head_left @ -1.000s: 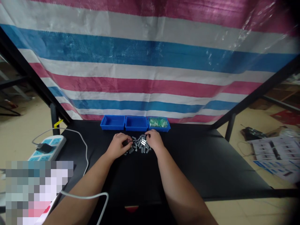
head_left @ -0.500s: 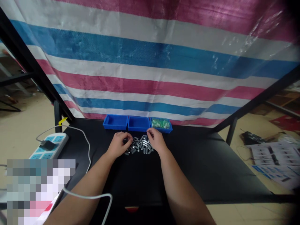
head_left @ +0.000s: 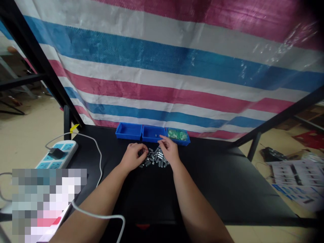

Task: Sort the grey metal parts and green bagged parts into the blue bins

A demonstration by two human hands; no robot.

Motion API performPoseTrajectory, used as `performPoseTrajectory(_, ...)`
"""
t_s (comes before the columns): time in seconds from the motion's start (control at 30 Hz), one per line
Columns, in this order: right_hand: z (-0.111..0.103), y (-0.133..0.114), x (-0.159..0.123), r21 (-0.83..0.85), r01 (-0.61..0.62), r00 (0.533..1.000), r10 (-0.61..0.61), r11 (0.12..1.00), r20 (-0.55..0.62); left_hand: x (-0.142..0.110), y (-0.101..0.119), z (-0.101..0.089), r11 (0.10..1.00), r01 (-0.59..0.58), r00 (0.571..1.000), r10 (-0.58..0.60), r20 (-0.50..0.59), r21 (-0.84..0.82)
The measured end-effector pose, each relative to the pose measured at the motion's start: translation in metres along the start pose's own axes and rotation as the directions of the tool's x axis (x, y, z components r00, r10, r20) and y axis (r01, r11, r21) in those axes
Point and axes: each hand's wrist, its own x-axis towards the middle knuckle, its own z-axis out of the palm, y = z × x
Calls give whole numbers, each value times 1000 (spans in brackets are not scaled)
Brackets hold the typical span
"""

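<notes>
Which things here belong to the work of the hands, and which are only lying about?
Part of the work: left hand, right hand, pile of grey metal cylinders, blue plastic bins.
Lying about: power strip, white cable, printed sheets on the floor.

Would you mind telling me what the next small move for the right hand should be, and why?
I would probably lower the right hand and release any piece it holds into the middle blue bin. Its fingertips are pinched together above the pile of grey metal cylinders, close to that bin's front edge, though I cannot tell whether they hold a piece.
</notes>
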Motion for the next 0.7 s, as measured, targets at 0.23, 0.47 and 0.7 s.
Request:
performPoseTrajectory(0.23, 5, -20, -18, 21, 1, 949, -8, 1000, 314, 0, 2, 0, 997, -40, 999, 39, -18, -62)
performPoseTrajectory(0.47, 22, -17, -23, 190, -250, 904, 158, 949, 398, -1, 5, 3, 994, -37, 999, 36, -7, -99)
performPoseTrajectory(0.7, 22, -10, -8, 197, -216, 971, 188, 956, 149, 0, -6, 3, 999, 41, 998, -41, -50, 3)
